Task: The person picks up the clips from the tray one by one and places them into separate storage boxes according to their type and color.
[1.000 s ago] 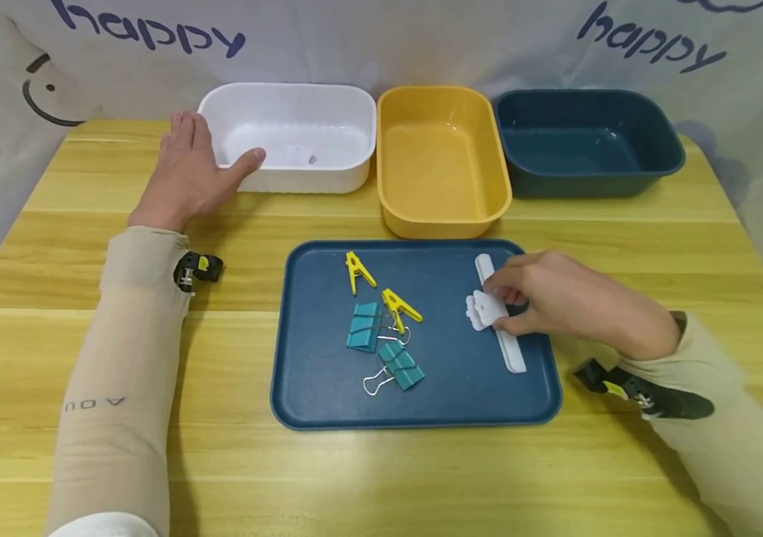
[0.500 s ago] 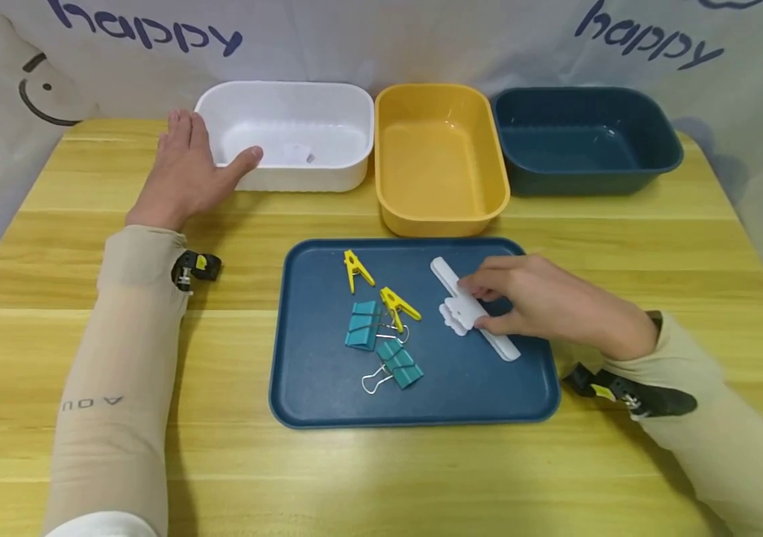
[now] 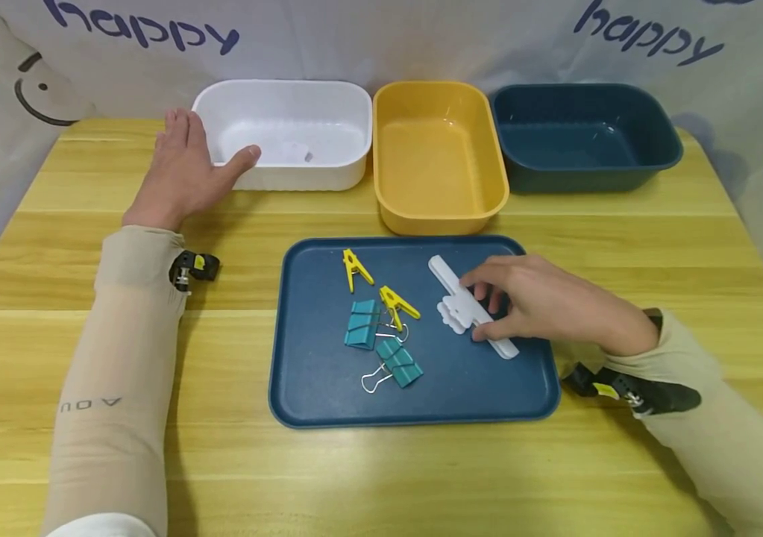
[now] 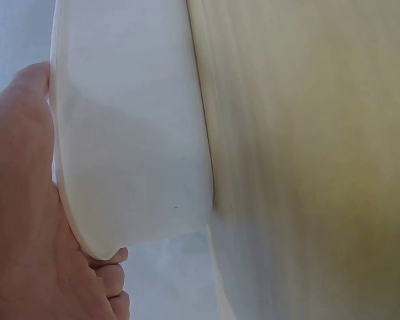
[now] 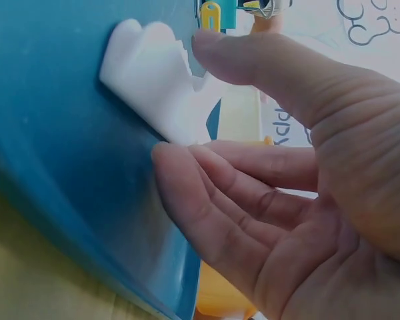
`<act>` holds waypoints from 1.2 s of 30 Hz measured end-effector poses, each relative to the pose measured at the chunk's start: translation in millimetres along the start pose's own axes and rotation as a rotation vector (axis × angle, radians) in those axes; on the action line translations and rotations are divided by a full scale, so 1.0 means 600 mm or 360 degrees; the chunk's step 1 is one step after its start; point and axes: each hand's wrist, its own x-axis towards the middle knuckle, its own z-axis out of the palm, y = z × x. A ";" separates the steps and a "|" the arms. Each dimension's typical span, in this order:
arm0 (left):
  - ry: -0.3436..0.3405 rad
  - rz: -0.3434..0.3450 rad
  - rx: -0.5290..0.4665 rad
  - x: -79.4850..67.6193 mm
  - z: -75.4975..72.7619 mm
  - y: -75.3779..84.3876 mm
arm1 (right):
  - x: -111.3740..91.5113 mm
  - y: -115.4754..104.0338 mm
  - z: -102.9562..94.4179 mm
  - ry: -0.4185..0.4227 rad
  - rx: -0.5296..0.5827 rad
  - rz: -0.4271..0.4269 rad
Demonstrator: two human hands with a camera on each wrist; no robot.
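A white bag clip with a scalloped, paw-like grip lies slantwise on the right part of the dark blue tray. Around its middle is my right hand, thumb and forefinger spread apart at either side. In the right wrist view a gap shows between the thumb and the clip, while the forefinger's tip is close to its lower edge. My left hand rests at the left end of the white bin, fingers extended along it and thumb over the front rim.
Left of the clip on the tray are two yellow clothespins and two teal binder clips. A yellow bin and a dark blue bin stand beside the white one, against a printed cloth.
The bag clip has shifted left on the tray and turned to a steeper slant, carried by my right hand. Since then the right fingers have spread from it. My left hand stays put.
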 end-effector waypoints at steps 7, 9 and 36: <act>0.0002 -0.0003 -0.0009 -0.001 0.000 0.001 | 0.004 0.003 0.003 -0.0026 0.0068 0.0092; 0.0006 -0.0001 -0.0012 -0.001 0.000 0.000 | 0.005 0.003 0.003 -0.0027 0.0067 0.0116; 0.0005 0.0008 -0.0018 -0.001 0.001 0.000 | 0.010 0.010 0.006 -0.0144 0.0206 0.0125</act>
